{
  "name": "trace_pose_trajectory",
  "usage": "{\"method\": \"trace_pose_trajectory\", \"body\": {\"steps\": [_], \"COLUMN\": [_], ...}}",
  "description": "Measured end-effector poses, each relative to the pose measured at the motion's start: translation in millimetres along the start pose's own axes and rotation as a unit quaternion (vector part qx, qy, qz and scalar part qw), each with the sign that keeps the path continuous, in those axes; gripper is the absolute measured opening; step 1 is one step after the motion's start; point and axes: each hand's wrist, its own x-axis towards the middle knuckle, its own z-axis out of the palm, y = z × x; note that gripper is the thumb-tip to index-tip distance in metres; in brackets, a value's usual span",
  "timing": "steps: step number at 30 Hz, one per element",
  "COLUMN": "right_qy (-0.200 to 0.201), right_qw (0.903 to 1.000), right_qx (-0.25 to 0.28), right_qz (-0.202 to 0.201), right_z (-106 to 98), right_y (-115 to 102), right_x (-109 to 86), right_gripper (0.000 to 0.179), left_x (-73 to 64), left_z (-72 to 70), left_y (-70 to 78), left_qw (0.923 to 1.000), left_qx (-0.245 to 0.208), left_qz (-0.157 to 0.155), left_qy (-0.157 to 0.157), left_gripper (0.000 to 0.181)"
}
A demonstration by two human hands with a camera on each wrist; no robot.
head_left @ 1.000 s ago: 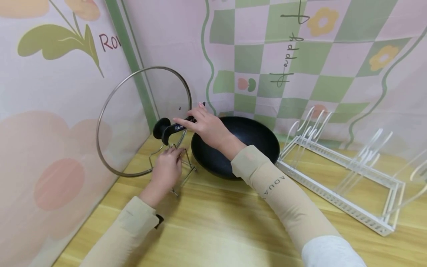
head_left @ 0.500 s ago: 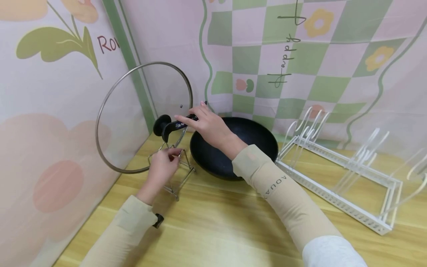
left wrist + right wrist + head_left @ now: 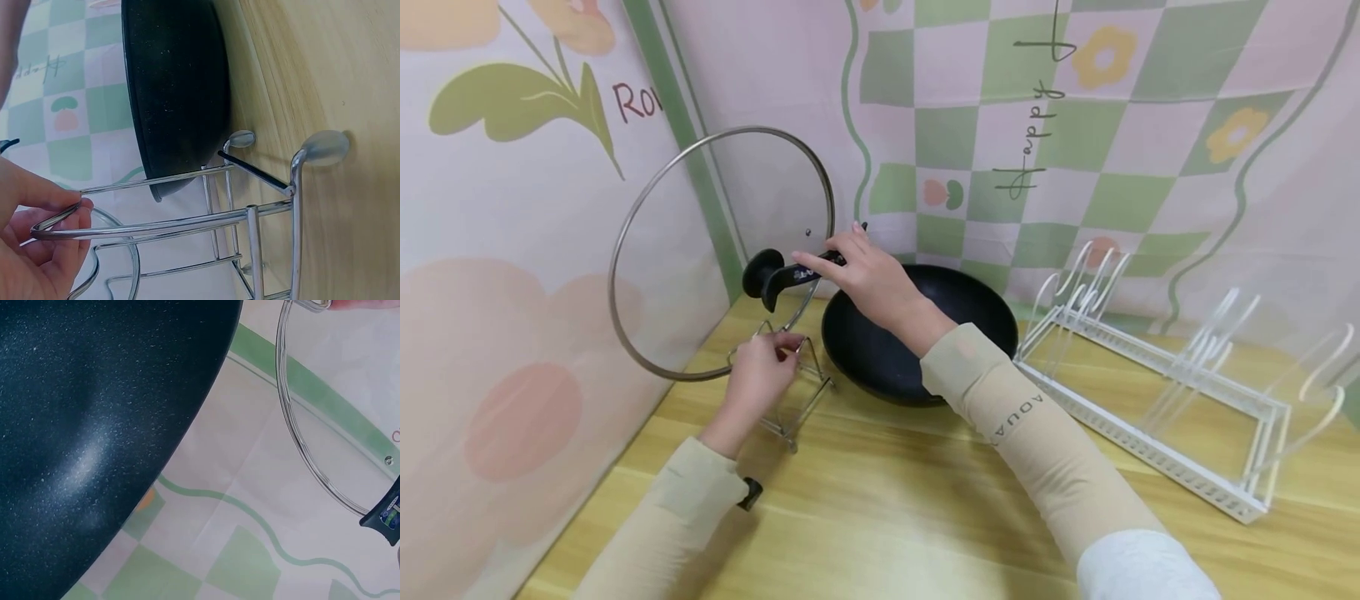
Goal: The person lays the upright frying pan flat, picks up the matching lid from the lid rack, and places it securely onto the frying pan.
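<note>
A large glass lid [image 3: 808, 152] with a metal rim stands upright at the left in the head view. My right hand [image 3: 880, 279] holds its black handle [image 3: 790, 279], the index finger stretched along it; a round black knob [image 3: 763, 272] sits at the handle's left end. Below the lid, my left hand [image 3: 760, 371] pinches the top wire of a small metal wire rack [image 3: 805, 408]. In the left wrist view, the thumb and fingers [image 3: 62, 200] close round the bent end of that wire. The lid's lower rim passes behind the left hand.
A black wok [image 3: 880, 354] sits right behind the rack, beneath my right forearm. Further right stands a white rack [image 3: 1150, 442] with upright hooks. Patterned cloth walls [image 3: 820, 67] border the wooden table [image 3: 880, 517] at the left and back.
The lid has risen slightly with my right hand. My left hand has shifted its fingers on the rack's wire, and the rack shows more from under it.
</note>
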Motion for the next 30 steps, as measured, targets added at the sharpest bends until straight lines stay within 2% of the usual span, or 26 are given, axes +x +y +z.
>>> {"method": "trace_pose_trajectory", "body": {"steps": [15, 30], "right_qy": [-0.005, 0.001], "right_qw": [0.9998, 0.9997], "right_qx": [0.0, -0.016], "right_qz": [0.021, 0.017], "right_z": [-11, -19], "right_y": [1, 2], "right_x": [4.2, 5.4], "right_gripper": [0.053, 0.046], "left_x": [0.9, 1.8], "left_z": [-1.2, 0.5], "left_y": [2.8, 2.1], "left_qw": [0.9997, 0.9996], "left_qx": [0.023, 0.027], "left_qz": [0.003, -0.001], "left_qy": [-0.001, -0.009], "left_gripper": [0.028, 0.027]}}
